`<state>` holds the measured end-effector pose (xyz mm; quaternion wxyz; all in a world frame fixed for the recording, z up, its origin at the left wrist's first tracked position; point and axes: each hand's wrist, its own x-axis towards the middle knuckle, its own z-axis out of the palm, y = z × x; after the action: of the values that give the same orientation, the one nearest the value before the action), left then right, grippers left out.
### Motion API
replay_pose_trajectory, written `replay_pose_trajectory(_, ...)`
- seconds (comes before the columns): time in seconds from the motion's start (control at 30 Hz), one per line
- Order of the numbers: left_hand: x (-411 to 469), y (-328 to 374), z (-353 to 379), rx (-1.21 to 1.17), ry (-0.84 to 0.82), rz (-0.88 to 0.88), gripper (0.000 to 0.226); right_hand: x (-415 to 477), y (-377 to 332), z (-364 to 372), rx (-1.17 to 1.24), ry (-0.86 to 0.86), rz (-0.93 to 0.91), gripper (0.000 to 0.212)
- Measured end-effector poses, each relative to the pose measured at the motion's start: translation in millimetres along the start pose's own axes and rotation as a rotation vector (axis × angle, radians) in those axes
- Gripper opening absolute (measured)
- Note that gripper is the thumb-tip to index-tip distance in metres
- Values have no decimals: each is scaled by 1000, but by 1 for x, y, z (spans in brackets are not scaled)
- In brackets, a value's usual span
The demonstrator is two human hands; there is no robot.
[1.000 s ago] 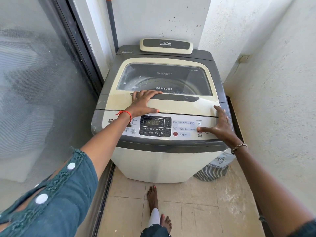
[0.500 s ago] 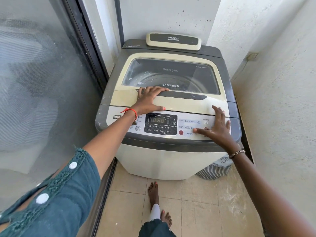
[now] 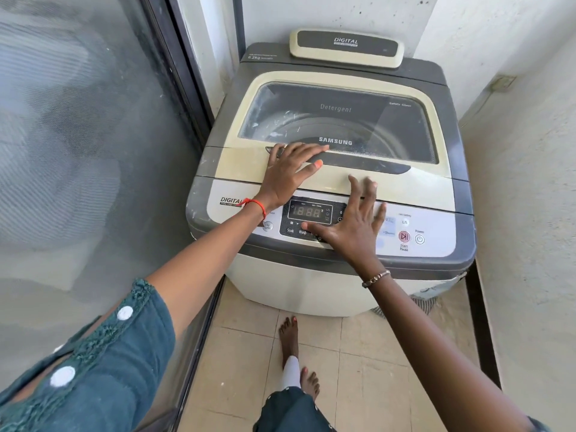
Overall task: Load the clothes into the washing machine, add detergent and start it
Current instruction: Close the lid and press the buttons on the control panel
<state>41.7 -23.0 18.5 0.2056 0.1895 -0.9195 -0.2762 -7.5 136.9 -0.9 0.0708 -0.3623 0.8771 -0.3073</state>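
A cream and grey top-loading washing machine (image 3: 311, 285) stands in a narrow corner. Its lid (image 3: 389, 182) is closed, with a dark window showing the drum. My left hand (image 3: 290, 173) rests flat on the lid's front left, fingers straight near the dark handle recess. My right hand (image 3: 352, 222) is spread over the control panel (image 3: 436, 232), its thumb on the buttons under the lit display (image 3: 308, 211). The red start/pause button (image 3: 404, 236) and the power button (image 3: 419, 239) lie uncovered to the right of that hand. No clothes or detergent are in sight.
A glass sliding door (image 3: 78, 151) runs along the left. White walls (image 3: 530, 166) close in behind and on the right. Striped cloth (image 3: 424, 304) lies on the floor by the machine's right corner. My bare feet (image 3: 290, 341) stand on beige tiles in front.
My right hand has slid left from the start/pause end of the panel to the display and its buttons. My left hand has stayed on the lid. The view has moved closer.
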Motion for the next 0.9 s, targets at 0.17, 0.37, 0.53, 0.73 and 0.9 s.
replay_pose_trajectory(0.17, -2, 1, -2, -121, 20, -18, 60, -1, 1, -1, 7, -9, -15, 122)
replay_pose_trajectory(0.37, -10, 1, -5, -354, -104, 74, 56, 0, -1, 0, -9, -28, -7, 121)
replay_pose_trajectory(0.53, -20, 6, -4, -529, -343, 109, 59, 0, -2, 2, 2, -16, -47, 111)
replay_pose_trajectory(0.73, -16, -3, -2, -637, -416, 75, 79, 1, -2, 4, -6, -21, -55, 108)
replay_pose_trajectory(0.9, -17, -9, 0, -767, -433, 31, 77, 0, -4, 7, -87, -5, -102, 104)
